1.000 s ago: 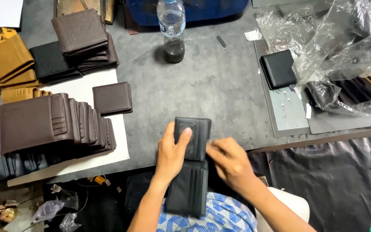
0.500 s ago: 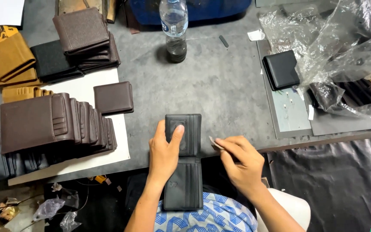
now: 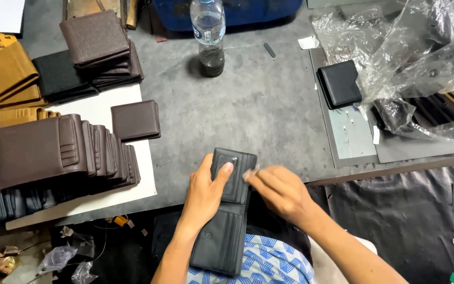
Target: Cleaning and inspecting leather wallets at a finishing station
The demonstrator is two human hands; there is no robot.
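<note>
At the lower centre of the frame, the left hand (image 3: 206,192) is pressing flat on the open black wallet (image 3: 226,221) overhanging the table edge (image 3: 185,197), while the right hand (image 3: 279,192), fingers pinched together on something too blurred to tell, is working at its upper half, so the wallet is probably risking sliding off into the lap.

The right hand (image 3: 279,192) is blurred at the fingertips, so whatever small thing it pinches beside the open black wallet (image 3: 226,215) cannot be made out. The left hand (image 3: 206,192) covers the wallet's left edge, and its lower end runs toward the bottom of the frame. At upper right, crumpled clear plastic (image 3: 411,47) veils dark wallets (image 3: 426,110), and the water bottle (image 3: 208,31) is cut off at the top edge.
</note>
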